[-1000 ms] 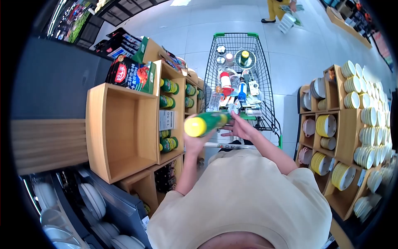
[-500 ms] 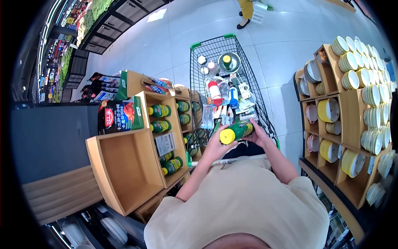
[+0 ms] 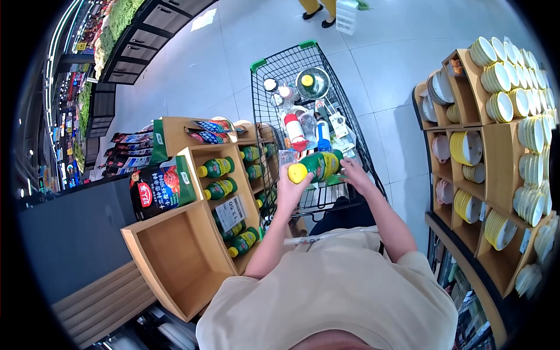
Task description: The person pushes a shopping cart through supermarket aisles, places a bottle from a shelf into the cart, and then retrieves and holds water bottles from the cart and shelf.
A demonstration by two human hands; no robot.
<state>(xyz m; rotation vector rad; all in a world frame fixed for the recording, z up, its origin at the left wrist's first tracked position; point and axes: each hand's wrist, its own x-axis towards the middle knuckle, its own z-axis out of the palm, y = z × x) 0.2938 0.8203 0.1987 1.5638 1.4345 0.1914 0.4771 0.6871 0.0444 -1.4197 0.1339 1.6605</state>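
Observation:
A green bottle [image 3: 322, 166] with a yellow cap and a printed label lies tilted between my hands, above the near end of the shopping cart [image 3: 357, 125]. My left hand [image 3: 290, 189] is closed around the cap end. At the base end, my right hand [image 3: 356, 175] has its fingers bent against the bottle. Inside the cart are a red-and-white bottle [image 3: 294, 131], a blue bottle [image 3: 322, 135], several packages, and a round clear container [image 3: 324, 87] with another yellow-capped bottle [image 3: 308, 80] in it.
To the left, a wooden shelf [image 3: 192, 160] holds several similar green bottles [image 3: 219, 167], a price card [image 3: 230, 214] and black pouches [image 3: 154, 195]. On the right, a display rack [image 3: 499, 137] carries stacked bowls [image 3: 500, 108] and plates. Ahead, a person's legs [image 3: 326, 9] stand on the floor.
The bottle and both hands have shifted slightly left and up, and more of the bottle's label shows. The cart appears farther left, and the person ahead is nearer the top edge.

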